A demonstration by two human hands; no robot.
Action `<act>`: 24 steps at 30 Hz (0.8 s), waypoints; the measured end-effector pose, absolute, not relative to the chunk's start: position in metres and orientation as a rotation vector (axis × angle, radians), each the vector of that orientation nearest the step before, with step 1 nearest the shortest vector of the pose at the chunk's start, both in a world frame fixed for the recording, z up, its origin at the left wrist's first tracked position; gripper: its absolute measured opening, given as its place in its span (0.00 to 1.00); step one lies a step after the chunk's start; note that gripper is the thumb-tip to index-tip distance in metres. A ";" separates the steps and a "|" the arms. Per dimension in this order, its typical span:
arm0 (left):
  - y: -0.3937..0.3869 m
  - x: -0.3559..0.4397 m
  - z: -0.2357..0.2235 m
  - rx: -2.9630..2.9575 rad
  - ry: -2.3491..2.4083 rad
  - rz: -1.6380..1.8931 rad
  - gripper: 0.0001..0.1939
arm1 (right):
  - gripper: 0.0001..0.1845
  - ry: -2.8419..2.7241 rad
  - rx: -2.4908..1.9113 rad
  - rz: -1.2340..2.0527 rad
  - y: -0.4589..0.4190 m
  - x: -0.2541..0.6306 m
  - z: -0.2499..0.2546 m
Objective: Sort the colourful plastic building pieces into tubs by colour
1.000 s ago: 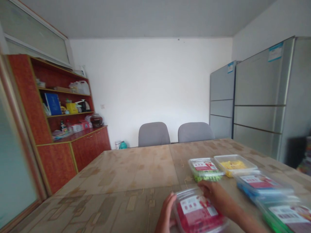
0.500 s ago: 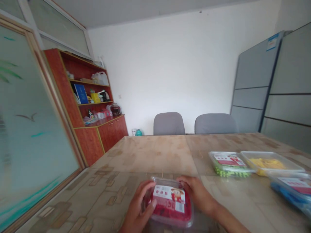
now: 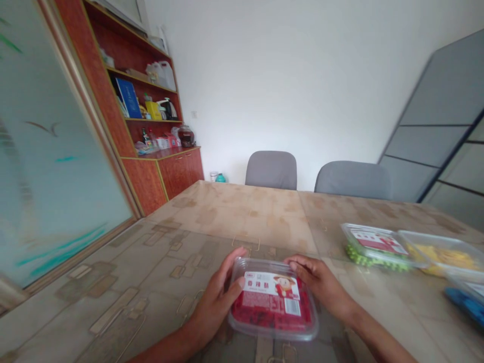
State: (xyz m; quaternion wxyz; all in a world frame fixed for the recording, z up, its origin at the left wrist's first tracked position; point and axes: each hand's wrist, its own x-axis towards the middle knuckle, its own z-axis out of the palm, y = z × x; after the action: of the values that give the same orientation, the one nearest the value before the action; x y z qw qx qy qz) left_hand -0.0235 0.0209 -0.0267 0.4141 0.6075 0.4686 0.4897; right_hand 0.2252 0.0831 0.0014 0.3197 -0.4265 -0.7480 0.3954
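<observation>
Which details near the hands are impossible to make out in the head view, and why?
All in the head view:
Clear plastic box with red contents: underside, hidden by the box itself.
White-and-red rectangular label: smallest print, too small and blurred.
Left hand: some fingers, hidden behind the box and the hand itself.
Clear plastic box with blue contents: right part, cut off by the picture's right edge.

A clear, rounded-cornered plastic tub (image 3: 273, 308) is showing red contents (image 3: 254, 316) under a white-and-red label (image 3: 270, 291), its top facing upward, and is being held from both sides at the tabletop's (image 3: 242, 212) near middle.
</observation>
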 end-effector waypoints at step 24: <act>0.017 -0.026 -0.008 2.938 0.893 1.100 0.23 | 0.21 -2.280 -1.140 0.547 0.062 0.231 0.016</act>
State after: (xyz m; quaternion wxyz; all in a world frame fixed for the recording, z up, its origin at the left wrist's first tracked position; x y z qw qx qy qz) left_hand -0.0256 0.0166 -0.0083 -0.0600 0.8991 0.2734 0.3366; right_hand 0.2306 0.0621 0.0163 0.2641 -0.4218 -0.8434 0.2024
